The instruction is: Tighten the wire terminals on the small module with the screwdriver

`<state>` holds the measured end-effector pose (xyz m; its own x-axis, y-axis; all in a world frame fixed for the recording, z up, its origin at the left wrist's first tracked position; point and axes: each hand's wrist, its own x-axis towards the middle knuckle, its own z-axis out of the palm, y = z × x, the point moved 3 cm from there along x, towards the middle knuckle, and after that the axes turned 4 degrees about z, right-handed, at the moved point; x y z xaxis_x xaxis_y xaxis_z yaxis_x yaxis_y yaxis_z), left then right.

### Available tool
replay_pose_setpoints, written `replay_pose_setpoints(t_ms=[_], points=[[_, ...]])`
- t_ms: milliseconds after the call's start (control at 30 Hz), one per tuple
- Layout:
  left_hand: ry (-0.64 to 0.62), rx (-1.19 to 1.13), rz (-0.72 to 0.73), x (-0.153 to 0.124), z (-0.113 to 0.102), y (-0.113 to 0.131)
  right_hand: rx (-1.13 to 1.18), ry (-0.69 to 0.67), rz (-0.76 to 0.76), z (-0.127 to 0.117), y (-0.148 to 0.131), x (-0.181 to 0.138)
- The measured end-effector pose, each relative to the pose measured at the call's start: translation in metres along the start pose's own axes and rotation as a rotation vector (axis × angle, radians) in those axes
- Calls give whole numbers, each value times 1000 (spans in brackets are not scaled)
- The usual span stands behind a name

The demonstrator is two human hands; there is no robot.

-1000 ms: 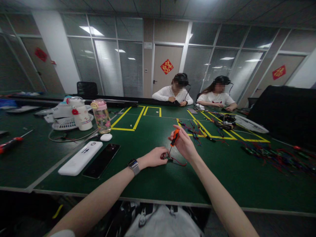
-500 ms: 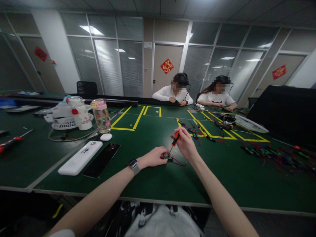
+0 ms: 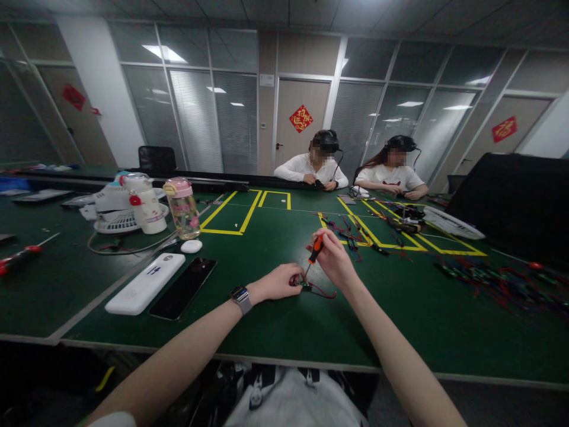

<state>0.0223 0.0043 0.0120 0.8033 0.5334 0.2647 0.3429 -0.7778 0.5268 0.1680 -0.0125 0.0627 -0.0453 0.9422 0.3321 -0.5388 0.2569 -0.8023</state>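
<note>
My right hand point(image 3: 329, 256) is closed on the orange and black handle of a screwdriver point(image 3: 316, 249). Its thin shaft slants down to a small green circuit board with wires point(image 3: 306, 285), which lies on the green table point(image 3: 267, 332). With fingers curled, my left hand point(image 3: 281, 281) pinches the board from its left side. A red wire point(image 3: 324, 293) runs from the board toward the right. Whether the screwdriver's tip sits in a screw is too small to tell.
On the left lie a white power bank point(image 3: 146, 283), a black phone point(image 3: 184, 288) and a white round-edged case point(image 3: 191, 247), with a bottle point(image 3: 182, 209) behind. Bundles of wired boards point(image 3: 498, 279) lie to the right. Two people point(image 3: 311, 169) sit across the table.
Hardly anything differs. My right hand and the screwdriver handle have shifted very slightly; my left hand stays on the board.
</note>
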Motion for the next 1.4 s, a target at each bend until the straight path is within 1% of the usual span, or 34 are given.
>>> replay_pose_setpoints(t_ms=[167,367,600,867,1167,1400], points=[[12,-1,23,0,0,-1,7,-13,21,1,0,0],[3,7,6,-1,-2,2,-3,-8,35,2,2,0],[-4,14,-10,0,-3,5,-14,26,15,2,3,1],[8,19,17,-1,-2,2,-14,44,-17,0,3,1],[15,10,34,-1,0,-1,-14,128,-77,-7,5,4],[7,18,22,-1,-2,3,-55,92,-66,-6,4,4]])
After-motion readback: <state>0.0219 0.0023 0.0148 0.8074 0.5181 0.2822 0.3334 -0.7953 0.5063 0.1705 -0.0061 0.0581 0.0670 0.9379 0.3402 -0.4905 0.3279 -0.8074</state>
